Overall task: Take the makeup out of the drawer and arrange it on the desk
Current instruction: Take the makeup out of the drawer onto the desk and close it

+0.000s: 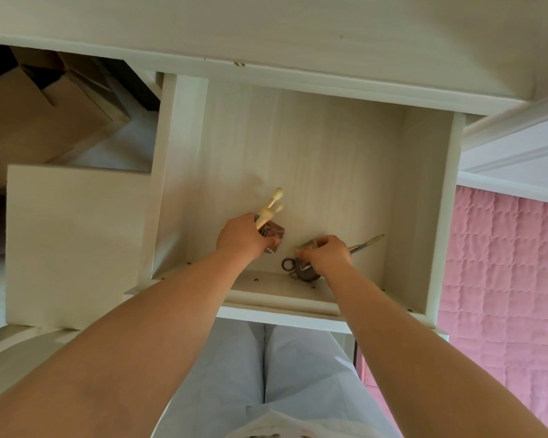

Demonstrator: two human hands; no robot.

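Drawer (336, 147): pulled out at frame centre, pale wood floor; we see all remaining makeup gathered near its front wall, low in the frame.
Left hand (239, 237): its fingers are curled round a small square glass bottle (274, 235) and two pale wooden brush handles (271, 205), which stick up toward the frame top.
Right hand (328, 252): fingers bent over a second glass piece (306, 246), pinching its near edge; we cannot tell how firm the hold is.
Loose items: a dark ring (288, 264) on a dark rounded object at the front wall, just below the right hand; a slim brush (366, 243) lying right of that hand, tip toward the frame's right.
Handling, glass: we judge both pieces rigid, smooth, fairly heavy for their size and breakable; best taken across flat opposite faces, not by the cap.
Handling, brushes: light, stiff handles, soft bristles; hold by the handle. Bundled with the bottle, we think they could slip.
Table (266, 23): pale surface across the frame top, where the things should go.
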